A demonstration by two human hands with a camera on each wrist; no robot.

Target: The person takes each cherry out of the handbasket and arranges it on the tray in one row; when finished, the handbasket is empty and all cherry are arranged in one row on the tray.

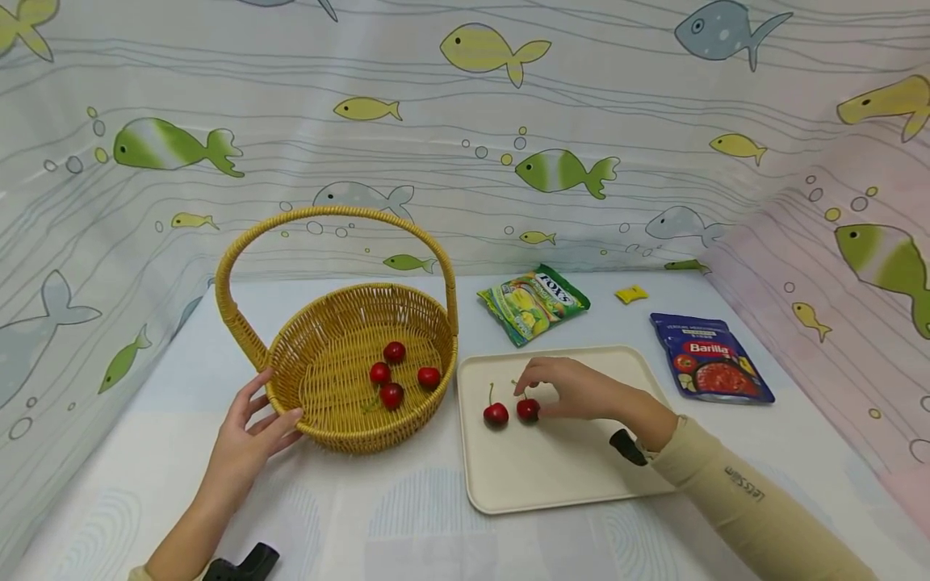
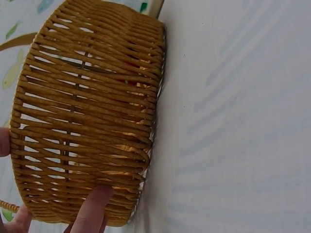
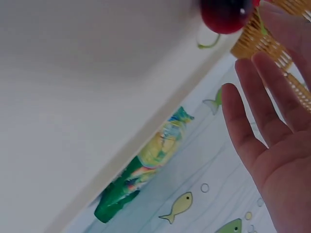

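Note:
My left hand (image 1: 250, 436) holds the near left rim of a yellow wicker basket (image 1: 286, 355) with a tall hoop handle. In the left wrist view one finger (image 2: 92, 208) lies against the basket's woven side. Several red cherries (image 1: 391, 395) lie inside the basket. Two cherries sit on a cream tray (image 1: 567, 476): a left one (image 1: 496, 415) with its stem up, and a right one (image 1: 528, 411). My right hand (image 1: 574, 391) is over the right cherry, fingers spread around it. In the right wrist view the fingers (image 3: 238, 121) are apart and hold nothing.
Behind the tray lies a green Fox's candy bag (image 1: 534, 303), and a small yellow wrapped sweet (image 1: 631, 294) is to its right. A blue Barilla pouch (image 1: 712, 359) lies right of the tray. Fish-printed cloth (image 1: 407, 161) rises behind the table.

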